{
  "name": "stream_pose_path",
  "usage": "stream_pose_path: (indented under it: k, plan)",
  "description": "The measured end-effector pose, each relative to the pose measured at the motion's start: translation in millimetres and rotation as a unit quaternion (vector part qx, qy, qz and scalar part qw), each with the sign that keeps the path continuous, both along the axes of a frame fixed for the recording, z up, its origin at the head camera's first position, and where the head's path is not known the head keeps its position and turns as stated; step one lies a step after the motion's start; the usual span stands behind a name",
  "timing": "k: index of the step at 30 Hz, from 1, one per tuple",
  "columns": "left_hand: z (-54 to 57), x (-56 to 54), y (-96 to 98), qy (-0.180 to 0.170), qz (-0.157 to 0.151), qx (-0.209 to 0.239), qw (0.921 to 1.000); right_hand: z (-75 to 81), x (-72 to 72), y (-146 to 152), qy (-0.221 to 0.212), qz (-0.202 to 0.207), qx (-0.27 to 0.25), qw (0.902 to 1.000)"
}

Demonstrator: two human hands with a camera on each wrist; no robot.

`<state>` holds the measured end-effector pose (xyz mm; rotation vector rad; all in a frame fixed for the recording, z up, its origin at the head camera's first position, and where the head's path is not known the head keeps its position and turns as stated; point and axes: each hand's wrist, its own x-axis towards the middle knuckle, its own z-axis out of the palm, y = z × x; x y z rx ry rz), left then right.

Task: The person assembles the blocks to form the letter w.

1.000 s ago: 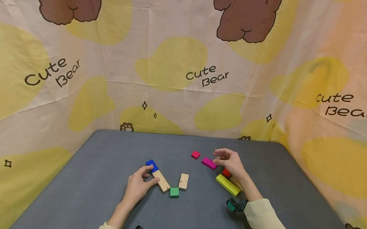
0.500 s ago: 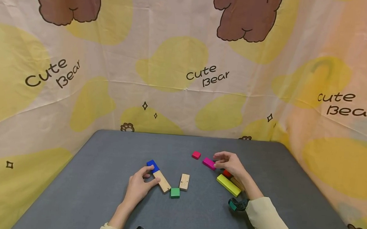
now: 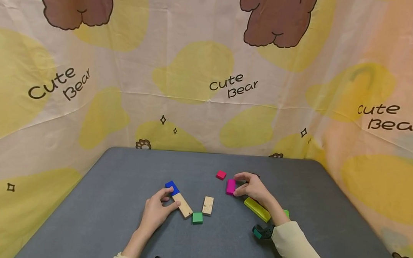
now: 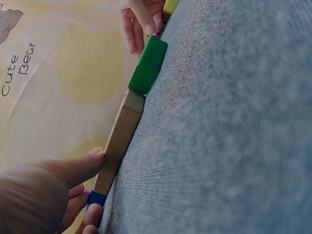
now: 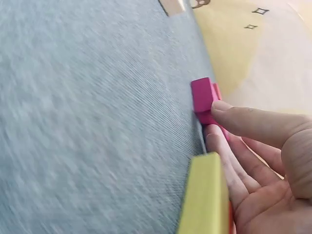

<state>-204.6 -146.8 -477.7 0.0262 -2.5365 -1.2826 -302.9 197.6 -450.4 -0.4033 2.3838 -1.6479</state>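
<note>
My left hand rests at a blue block and a wooden block laid end to end. In the left wrist view its thumb presses the wooden block while its fingers curl at the blue end. A green block meets the wooden block's near end, and a second, shorter wooden block stands just beyond the green one. My right hand pinches a magenta block between thumb and fingers, low at the table. Beyond it lies a small pinkish-red block.
A long yellow block lies under my right hand's near side. Part of a light green block shows past the right wrist, and a red one peeks out beside the yellow. The grey table meets a printed cloth wall.
My right hand has shifted left and taken hold of the magenta block, which has turned to point more straight away from me. The light green block has come into view. The left hand stays put.
</note>
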Motion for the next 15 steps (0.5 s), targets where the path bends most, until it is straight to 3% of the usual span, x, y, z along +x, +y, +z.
stream_pose_path:
  k: [15]
  plan:
    - [-0.4, 0.9, -0.3, 0.001, -0.003, 0.001, 1.0, -13.1, -2.0, -10.5, 0.027, -0.039, 0.033, 0.9983]
